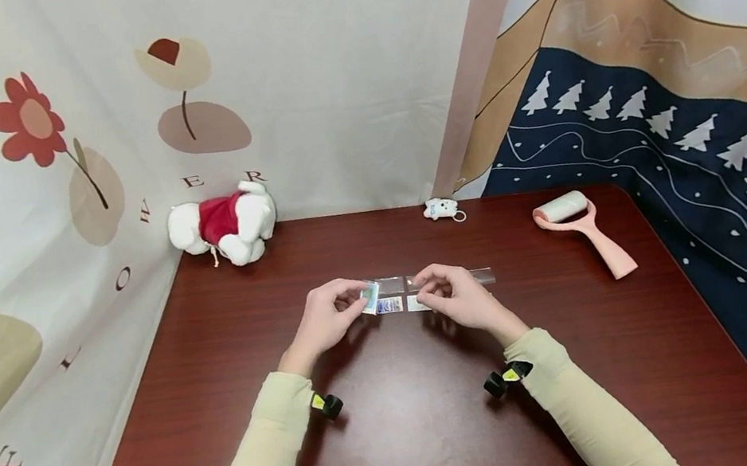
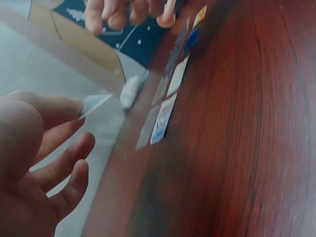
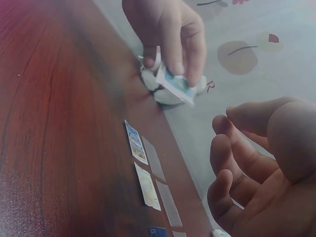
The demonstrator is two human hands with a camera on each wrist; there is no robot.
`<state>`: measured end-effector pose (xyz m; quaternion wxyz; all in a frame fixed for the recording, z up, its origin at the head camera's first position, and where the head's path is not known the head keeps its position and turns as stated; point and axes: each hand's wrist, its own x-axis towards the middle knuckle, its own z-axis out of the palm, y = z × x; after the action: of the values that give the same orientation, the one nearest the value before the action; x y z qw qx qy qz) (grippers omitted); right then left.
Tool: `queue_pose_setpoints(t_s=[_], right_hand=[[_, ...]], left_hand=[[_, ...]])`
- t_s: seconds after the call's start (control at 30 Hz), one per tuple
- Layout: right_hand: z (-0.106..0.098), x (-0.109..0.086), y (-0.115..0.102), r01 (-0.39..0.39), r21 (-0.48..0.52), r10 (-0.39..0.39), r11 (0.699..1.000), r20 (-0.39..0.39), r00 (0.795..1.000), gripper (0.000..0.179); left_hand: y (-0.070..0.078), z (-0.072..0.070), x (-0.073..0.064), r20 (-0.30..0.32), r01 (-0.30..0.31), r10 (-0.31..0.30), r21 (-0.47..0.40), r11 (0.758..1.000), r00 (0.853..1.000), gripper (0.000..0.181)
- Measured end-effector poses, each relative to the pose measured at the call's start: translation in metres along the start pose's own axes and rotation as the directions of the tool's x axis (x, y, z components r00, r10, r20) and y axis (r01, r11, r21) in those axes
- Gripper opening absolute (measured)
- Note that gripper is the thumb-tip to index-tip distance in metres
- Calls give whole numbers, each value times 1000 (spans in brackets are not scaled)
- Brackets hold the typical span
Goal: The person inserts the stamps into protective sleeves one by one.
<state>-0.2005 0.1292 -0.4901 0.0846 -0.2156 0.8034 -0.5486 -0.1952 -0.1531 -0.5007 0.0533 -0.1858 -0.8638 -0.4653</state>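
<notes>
Left hand (image 1: 328,314) pinches small rectangular blue-and-white paper (image 1: 370,298)

The paper is at the centre of the head view, between thumb and finger. The right hand (image 1: 459,298) has its fingers released and loosely bent, near clear plastic strips (image 1: 392,285) and flat printed rectangles (image 1: 389,305) on the red-brown table (image 1: 404,438).

Pinches a blue-and-white card (image 3: 175,88) with the left hand (image 3: 170,32), in front of a white plush toy (image 3: 167,98) at the table's (image 3: 74,123) far edge. Holds the right hand (image 3: 266,158) loosely curled, apart from that card, before a pale cloth (image 3: 296,74). Has, lying in a row along the same edge, a blue picture card (image 3: 137,143), a yellowish card (image 3: 147,186) and a dark blue card (image 3: 157,232) partly out of view, with clear strips (image 3: 154,159) just beside, edgeward.
</notes>
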Motion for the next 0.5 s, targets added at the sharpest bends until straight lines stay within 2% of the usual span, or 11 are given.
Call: queue_pose_setpoints(t_s=[0.1,0.23,0.5], right_hand=[[-1,-1,3,7,6,-7,1000,4,1000,21],[-1,-2,4,17,23,-18,1000,6,1000,22],[0,-4,7,18,5,-18,1000,17,1000,21]], left_hand=[[-9,-4,0,-35,44,-43,18,999,998,20],[-19,-8,2,-59,62,-57,70,996,997,20],[-34,-7,5,-12,126,-126,176,976,992,18]])
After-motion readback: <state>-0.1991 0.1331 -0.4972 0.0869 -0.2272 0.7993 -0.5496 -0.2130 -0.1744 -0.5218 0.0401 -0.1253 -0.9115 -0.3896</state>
